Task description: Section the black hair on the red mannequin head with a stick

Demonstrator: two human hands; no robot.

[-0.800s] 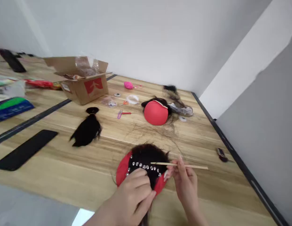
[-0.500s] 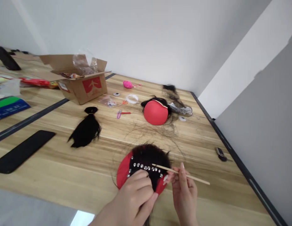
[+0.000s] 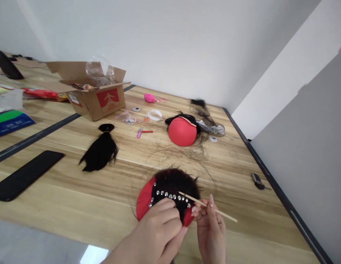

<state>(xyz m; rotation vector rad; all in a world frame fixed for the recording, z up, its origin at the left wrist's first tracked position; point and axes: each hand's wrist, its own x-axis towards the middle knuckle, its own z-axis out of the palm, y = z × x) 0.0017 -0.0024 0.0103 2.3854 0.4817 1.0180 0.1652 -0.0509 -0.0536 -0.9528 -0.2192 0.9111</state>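
A red dome-shaped cap (image 3: pixel 145 201), partly covered with black hair and set with rows of silver studs (image 3: pixel 170 195), lies at the table's near edge. My left hand (image 3: pixel 162 225) is closed at its near side, thumb by the red rim; its fingertips are hidden. Between thumb and fingers of my right hand (image 3: pixel 210 223) is a thin wooden stick (image 3: pixel 225 215), its far tip at the hair just above the studs. Dark strands hang below my left hand.
Beyond stands a second red cap (image 3: pixel 182 132) with black hair. Around lie a black hair bundle (image 3: pixel 100 152), a black flat slab (image 3: pixel 26 176), a red-handled tool (image 3: pixel 147 131), orange scissors (image 3: pixel 144 120) and a key fob (image 3: pixel 257 181). An open carton (image 3: pixel 90 104) stands behind.
The stick has tilted a little steeper, its near end lower and further left. My right hand has shifted slightly left and down. My left hand stays nearly in place.
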